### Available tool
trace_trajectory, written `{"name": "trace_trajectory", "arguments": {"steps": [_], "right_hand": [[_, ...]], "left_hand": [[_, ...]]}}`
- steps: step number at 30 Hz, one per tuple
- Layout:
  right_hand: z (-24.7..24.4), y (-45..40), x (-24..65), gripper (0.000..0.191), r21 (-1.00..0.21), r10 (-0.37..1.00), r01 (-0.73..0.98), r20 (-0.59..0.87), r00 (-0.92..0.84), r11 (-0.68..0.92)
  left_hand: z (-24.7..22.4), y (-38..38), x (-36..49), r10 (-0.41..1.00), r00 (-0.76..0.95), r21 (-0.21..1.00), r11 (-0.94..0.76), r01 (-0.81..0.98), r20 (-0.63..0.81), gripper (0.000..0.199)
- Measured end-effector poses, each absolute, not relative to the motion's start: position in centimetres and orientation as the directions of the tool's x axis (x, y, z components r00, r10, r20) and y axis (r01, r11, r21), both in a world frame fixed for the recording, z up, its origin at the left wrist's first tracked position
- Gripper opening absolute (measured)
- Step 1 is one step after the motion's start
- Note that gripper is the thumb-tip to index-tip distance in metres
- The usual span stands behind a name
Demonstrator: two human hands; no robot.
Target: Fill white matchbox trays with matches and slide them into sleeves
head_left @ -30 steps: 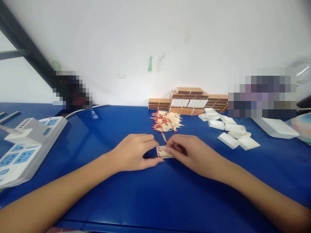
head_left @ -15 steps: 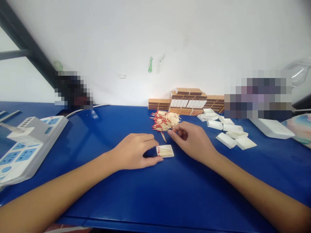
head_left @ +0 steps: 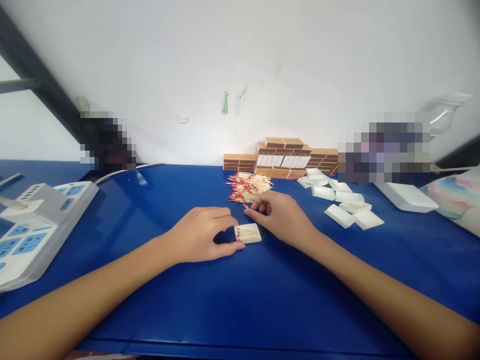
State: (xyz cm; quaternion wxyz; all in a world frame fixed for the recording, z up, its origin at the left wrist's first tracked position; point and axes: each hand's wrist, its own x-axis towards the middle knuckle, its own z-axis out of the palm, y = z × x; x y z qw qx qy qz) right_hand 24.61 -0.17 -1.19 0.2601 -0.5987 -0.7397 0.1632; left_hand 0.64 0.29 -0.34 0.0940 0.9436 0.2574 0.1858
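Note:
My left hand (head_left: 204, 234) rests on the table with thumb and fingers closed around the left end of a small white matchbox tray (head_left: 255, 228). Several red-headed matches (head_left: 247, 235) lie side by side in the tray, heads toward my left hand. Just behind it, my right hand (head_left: 279, 212) pinches a match (head_left: 245, 205) by its stick between thumb and forefinger; its red tip points left. That hand is at the near edge of a loose match pile (head_left: 249, 187).
Brown matchboxes (head_left: 283, 159) are stacked against the wall. White paper trays (head_left: 339, 215) lie scattered to the right, beside a larger white box (head_left: 407, 197). A power strip (head_left: 41, 225) with a plug stands at the left on the blue table (head_left: 240, 305).
My right hand has closed on a match in front of the pile and moved slightly toward the tray. My left hand keeps its hold. The whole view has shifted a little.

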Motion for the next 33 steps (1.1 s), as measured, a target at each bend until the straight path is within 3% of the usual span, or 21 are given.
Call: {"name": "trace_trajectory", "arguments": {"steps": [6,12,18,23,33], "right_hand": [[-0.6,-0.4,25.8,0.017,-0.494,0.973,0.838,0.100,-0.208,0.230],[0.8,-1.2,27.2,0.015,-0.508,0.918,0.765,0.179,-0.355,0.395],[1.7,-3.2,26.2,0.011,-0.472,0.845,0.717,0.134,-0.517,0.513],[0.9,-3.4,25.5,0.016,-0.498,0.839,0.709,0.074,-0.539,0.499],[0.7,-3.0,25.2,0.014,-0.522,0.856,0.704,0.108,-0.506,0.482]], "left_hand": [[-0.2,0.5,0.5,0.533,0.794,0.263,-0.843,0.469,0.291,0.032],[-0.2,0.5,0.5,0.537,0.787,0.256,-0.842,0.475,0.303,0.032],[-0.2,0.4,0.5,0.528,0.790,0.262,-0.847,0.463,0.311,0.030],[-0.2,0.4,0.5,0.526,0.789,0.266,-0.848,0.458,0.318,0.031],[-0.4,0.4,0.5,0.514,0.793,0.276,-0.854,0.441,0.327,0.030]]}}
